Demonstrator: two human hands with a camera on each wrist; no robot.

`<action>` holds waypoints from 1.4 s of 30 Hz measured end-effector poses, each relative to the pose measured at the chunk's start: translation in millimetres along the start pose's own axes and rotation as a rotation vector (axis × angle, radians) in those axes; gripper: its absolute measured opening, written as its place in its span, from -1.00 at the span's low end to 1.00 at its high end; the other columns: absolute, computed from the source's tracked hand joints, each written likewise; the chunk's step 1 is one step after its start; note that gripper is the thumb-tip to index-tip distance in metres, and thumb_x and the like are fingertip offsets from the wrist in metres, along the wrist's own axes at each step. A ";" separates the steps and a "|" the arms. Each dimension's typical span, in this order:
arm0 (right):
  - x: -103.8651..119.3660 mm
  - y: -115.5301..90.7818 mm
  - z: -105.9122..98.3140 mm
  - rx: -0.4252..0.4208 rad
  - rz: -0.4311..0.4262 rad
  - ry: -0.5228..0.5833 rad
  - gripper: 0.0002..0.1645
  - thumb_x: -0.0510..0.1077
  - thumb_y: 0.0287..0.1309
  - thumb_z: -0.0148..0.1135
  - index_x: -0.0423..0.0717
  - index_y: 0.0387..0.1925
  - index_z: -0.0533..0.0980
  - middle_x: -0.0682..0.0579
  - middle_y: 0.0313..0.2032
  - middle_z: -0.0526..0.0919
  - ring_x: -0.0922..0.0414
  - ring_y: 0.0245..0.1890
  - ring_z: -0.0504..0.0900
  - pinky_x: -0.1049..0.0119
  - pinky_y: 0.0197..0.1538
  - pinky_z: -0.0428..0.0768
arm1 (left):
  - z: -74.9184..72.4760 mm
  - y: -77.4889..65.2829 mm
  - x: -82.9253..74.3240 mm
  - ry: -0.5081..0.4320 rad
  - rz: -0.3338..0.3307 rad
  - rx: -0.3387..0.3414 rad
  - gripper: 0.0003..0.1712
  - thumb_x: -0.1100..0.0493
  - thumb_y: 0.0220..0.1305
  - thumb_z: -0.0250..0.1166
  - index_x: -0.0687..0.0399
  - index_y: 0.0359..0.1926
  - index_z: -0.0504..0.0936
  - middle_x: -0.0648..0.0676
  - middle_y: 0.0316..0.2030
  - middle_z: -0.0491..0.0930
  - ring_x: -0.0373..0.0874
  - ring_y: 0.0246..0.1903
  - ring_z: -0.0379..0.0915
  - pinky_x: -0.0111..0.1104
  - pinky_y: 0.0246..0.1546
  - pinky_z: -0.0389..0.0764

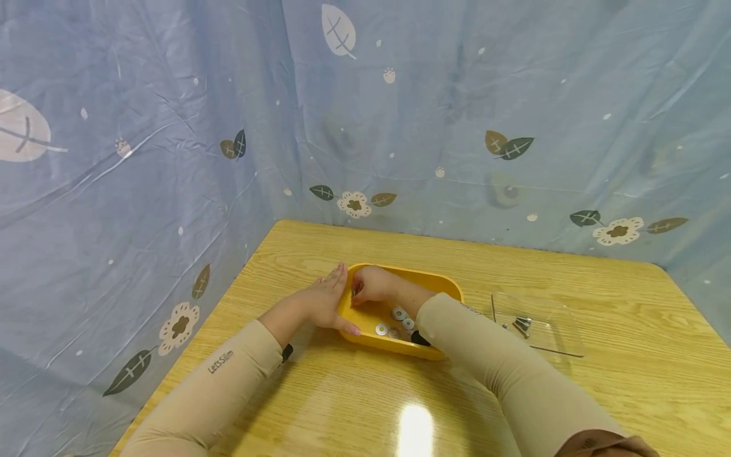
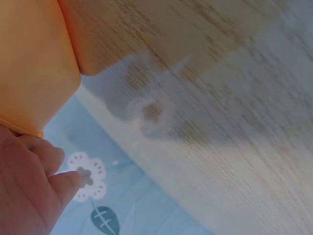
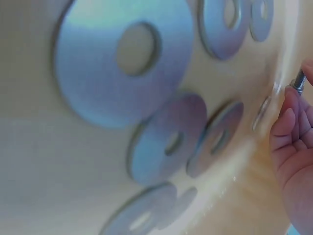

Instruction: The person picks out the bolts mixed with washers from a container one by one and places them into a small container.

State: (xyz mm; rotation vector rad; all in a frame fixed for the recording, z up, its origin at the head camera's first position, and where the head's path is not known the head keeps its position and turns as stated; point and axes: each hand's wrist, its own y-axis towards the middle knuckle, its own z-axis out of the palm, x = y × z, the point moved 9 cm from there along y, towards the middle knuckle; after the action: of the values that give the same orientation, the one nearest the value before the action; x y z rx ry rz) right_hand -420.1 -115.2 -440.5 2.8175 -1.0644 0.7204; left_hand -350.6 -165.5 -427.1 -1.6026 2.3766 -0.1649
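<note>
My left hand [image 1: 325,301] holds the left end of a yellow plastic bin [image 1: 451,285], thumb over the front corner. In the left wrist view its bent fingers [image 2: 49,156] lie at the bin's rim. Reaching inside the bin, my right hand [image 1: 371,284] is by the left wall. It pinches a small metal bolt [image 3: 298,81] between thumb and fingertips; threads show on the bolt, and part of it is hidden by the fingers. Several flat silver washers [image 1: 399,314] lie on the bin's floor, large and near in the right wrist view.
To the right of the bin stands a clear plastic box [image 1: 562,324] with several metal bolts [image 1: 521,326] in it. A dark object [image 1: 419,338] shows at the bin's front, beside my right sleeve. Blue patterned cloth [image 1: 428,127] hangs behind the wooden table [image 1: 320,406] and to its left.
</note>
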 end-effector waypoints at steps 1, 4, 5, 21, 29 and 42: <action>-0.4 -0.3 -0.9 0.004 0.008 0.002 -0.80 -0.07 -0.09 0.40 -0.06 -0.44 0.57 0.17 -0.52 0.59 0.26 -0.51 0.48 0.45 -0.39 0.48 | -0.1 0.1 0.0 -0.001 -0.001 0.002 0.52 -0.62 -0.26 0.11 0.30 0.38 -0.40 0.23 0.39 -0.49 -0.05 0.38 -0.50 -0.03 0.32 -0.13; -1.6 -2.4 -4.5 0.016 0.026 -0.022 -0.78 -0.04 -0.10 0.41 -0.05 -0.43 0.56 0.18 -0.53 0.58 0.26 -0.53 0.48 0.46 -0.42 0.47 | -0.8 -0.4 -0.5 -0.001 0.000 0.005 0.53 -0.61 -0.26 0.12 0.30 0.38 -0.40 0.25 0.39 -0.46 -0.03 0.38 -0.49 -0.03 0.31 -0.12; -1.4 -3.5 -6.6 0.015 0.028 -0.028 -0.77 -0.04 -0.11 0.42 -0.05 -0.44 0.57 0.18 -0.54 0.58 0.26 -0.53 0.48 0.46 -0.42 0.47 | -1.4 -0.7 -0.8 -0.001 0.001 0.004 0.53 -0.61 -0.27 0.12 0.31 0.38 -0.39 0.25 0.39 -0.46 -0.02 0.38 -0.49 -0.02 0.31 -0.12; 0.2 -42.0 -51.7 -0.027 0.089 0.092 -0.81 -0.12 -0.04 0.38 -0.10 -0.41 0.55 0.10 -0.52 0.60 0.21 -0.56 0.55 0.42 -0.44 0.54 | 3.2 2.6 3.0 -0.010 -0.027 0.022 0.55 -0.64 -0.31 0.10 0.28 0.38 -0.41 0.21 0.39 -0.50 -0.06 0.38 -0.50 -0.04 0.32 -0.17; -5.6 -67.9 -71.6 -0.078 0.130 0.204 -0.83 -0.19 -0.02 0.36 -0.15 -0.38 0.53 0.05 -0.51 0.61 0.19 -0.53 0.58 0.32 -0.34 0.59 | 4.1 2.6 2.3 0.003 -0.028 0.017 0.56 -0.67 -0.35 0.07 0.27 0.39 -0.39 0.20 0.39 -0.50 -0.06 0.38 -0.51 -0.05 0.32 -0.15; -21.0 -103.1 -92.0 -0.133 0.131 0.365 -0.80 -0.31 0.01 0.30 -0.25 -0.28 0.50 -0.04 -0.46 0.56 0.09 -0.44 0.59 0.18 -0.20 0.60 | 2.8 3.1 -0.3 0.008 -0.020 -0.005 0.56 -0.66 -0.35 0.08 0.27 0.39 -0.37 0.23 0.39 -0.46 -0.05 0.38 -0.49 -0.07 0.33 -0.15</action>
State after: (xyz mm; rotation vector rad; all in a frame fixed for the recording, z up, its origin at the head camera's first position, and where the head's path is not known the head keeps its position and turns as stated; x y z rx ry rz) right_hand -405.8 -5.2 -355.4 2.3966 -1.1826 1.0790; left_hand -352.5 -163.9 -430.4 -1.6316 2.3698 -0.1695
